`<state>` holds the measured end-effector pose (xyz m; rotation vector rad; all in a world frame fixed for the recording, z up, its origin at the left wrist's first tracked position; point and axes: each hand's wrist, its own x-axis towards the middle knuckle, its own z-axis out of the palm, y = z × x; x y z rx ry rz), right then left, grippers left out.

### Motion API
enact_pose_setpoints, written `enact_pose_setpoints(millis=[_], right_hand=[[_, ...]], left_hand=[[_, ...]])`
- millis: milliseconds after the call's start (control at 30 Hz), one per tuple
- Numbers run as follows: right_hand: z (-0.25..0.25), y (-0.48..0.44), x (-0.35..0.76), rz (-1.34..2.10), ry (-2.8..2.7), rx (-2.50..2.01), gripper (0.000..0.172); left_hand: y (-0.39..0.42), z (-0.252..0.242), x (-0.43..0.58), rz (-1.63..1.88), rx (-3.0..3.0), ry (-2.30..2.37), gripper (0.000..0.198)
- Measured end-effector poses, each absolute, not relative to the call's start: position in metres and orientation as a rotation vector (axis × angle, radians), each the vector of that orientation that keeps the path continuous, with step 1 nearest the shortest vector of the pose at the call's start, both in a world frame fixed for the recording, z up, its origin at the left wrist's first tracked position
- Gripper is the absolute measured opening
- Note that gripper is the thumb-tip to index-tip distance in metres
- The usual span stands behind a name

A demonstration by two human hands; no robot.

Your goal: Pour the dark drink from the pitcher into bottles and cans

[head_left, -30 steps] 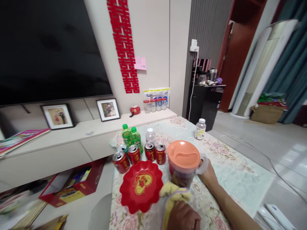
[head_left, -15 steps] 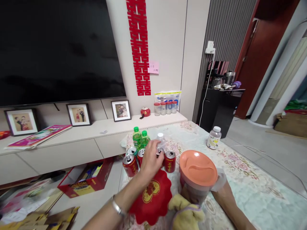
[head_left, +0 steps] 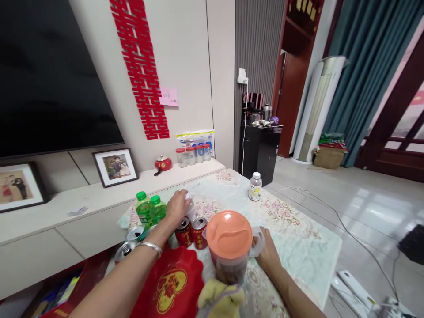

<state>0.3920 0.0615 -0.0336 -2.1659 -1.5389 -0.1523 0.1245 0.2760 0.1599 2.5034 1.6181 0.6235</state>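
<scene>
The table (head_left: 298,234) in front of you is covered with a floral cloth, and everything you are handling stands at its near end. The biggest thing on it is the pitcher (head_left: 228,234), upright with its orange lid on, close to your chest. Your right hand (head_left: 267,252) is clamped around its clear handle (head_left: 257,242), fingers wrapped tight. Left of the pitcher lies the red plate (head_left: 172,282), partly under your left forearm, and a yellow cloth (head_left: 220,298) is bunched against the pitcher's base. Your left hand (head_left: 177,206) reaches past the plate and is closed over the clear bottle (head_left: 191,212), whose white cap shows just above your fingers. Two green bottles (head_left: 150,211) stand just left of that hand, and red cans (head_left: 192,229) crowd between it and the pitcher. A small capped bottle (head_left: 255,187) stands alone, well apart, farther up the table.
</scene>
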Motion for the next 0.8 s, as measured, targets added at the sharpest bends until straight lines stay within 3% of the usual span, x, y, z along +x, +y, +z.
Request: enact_pose_setpoints(millis=[200, 367, 433, 633, 800], right_hand=[[-0.029, 0.060, 0.390, 0.015, -1.448, -2.110, 0.020], [-0.031, 0.062, 0.395, 0.135, -1.172, -2.004, 0.030], [-0.034, 0.061, 0.402, 0.164, -1.003, -1.936, 0.032], [-0.032, 0.027, 0.386, 0.145, -0.488, -1.620, 0.034], [-0.009, -0.030, 0.325, 0.071, -0.438, -1.407, 0.042]], left_hand=[[0.250, 0.210, 0.108, 0.818, 2.604, 1.609, 0.043], [0.197, 0.239, 0.058, 1.288, 2.722, 1.436, 0.060], [0.175, 0.231, 0.032, 1.302, 2.758, 1.364, 0.065], [0.127, 0.165, -0.020, 1.278, 2.640, 1.257, 0.049], [0.115, 0.119, -0.024, 1.230, 2.736, 1.093, 0.038]])
